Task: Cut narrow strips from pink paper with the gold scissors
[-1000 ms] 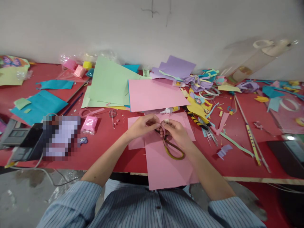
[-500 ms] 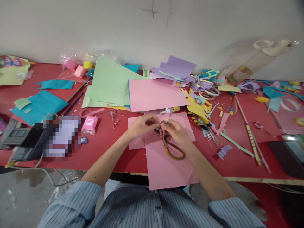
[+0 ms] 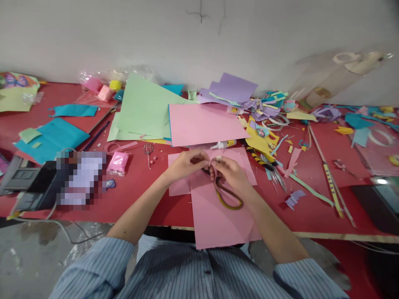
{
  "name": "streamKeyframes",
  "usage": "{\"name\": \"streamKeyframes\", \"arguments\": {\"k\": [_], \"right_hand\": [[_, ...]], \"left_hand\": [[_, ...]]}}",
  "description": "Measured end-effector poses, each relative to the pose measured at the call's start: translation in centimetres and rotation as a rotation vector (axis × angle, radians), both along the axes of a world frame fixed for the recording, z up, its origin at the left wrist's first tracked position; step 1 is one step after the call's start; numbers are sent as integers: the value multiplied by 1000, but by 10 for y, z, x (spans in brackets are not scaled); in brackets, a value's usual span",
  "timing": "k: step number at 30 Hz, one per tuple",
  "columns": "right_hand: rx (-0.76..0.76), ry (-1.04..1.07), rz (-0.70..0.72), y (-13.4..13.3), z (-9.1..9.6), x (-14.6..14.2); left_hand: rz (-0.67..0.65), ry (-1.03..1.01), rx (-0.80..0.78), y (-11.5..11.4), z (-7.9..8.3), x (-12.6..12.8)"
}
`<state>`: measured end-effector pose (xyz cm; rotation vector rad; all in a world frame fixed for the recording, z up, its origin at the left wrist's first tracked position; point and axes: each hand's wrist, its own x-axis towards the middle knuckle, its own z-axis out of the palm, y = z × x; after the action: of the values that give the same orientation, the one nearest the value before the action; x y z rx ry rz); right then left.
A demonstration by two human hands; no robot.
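My left hand (image 3: 190, 165) and my right hand (image 3: 230, 171) meet above the pink sheets. Both are closed, fingertips pinched together on a thin pink paper strip (image 3: 213, 171), whose lower part hangs between them. Below my right hand is a dark and olive-yellow loop (image 3: 231, 202), which looks like a scissors handle; its other end is hidden by my fingers, and I cannot tell whether the hand grips it. Under both hands lies a pink paper sheet (image 3: 221, 224), reaching over the table's front edge. A small glue bottle (image 3: 223, 144) rests just beyond my fingers.
A larger pink sheet (image 3: 205, 124) and green paper (image 3: 143, 108) lie farther back. Yellow-and-black pliers (image 3: 261, 160) and paper scraps are at right, near a yellow-handled tool (image 3: 332, 187). To the left are a pink clay packet (image 3: 118, 163) and a blue sheet (image 3: 52, 139).
Almost nothing differs. My fingers have shifted very slightly at the pink strip, and the loop below stays in place.
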<state>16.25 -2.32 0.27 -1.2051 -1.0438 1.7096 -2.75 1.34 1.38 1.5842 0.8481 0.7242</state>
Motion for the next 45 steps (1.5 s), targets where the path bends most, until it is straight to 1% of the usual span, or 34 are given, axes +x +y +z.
{"name": "streamKeyframes", "arguments": {"k": [10,17,30,35,40,45], "right_hand": [[-15,4,-9,-1,0,0],[4,-2,3,-1,0,0],[-4,23,-19,-1,-2,0],[-39,47,-22,-1,-4,3],[-71,61,-13,-2,-1,5],[-62,51,-17,-3,2,3]], "left_hand": [[24,-4,-18,0,-3,0],[22,7,-8,-1,-1,0],[15,174,45,-1,-2,2],[23,171,37,-1,-1,2],[14,142,21,-1,0,1],[8,115,4,-2,1,1]]}}
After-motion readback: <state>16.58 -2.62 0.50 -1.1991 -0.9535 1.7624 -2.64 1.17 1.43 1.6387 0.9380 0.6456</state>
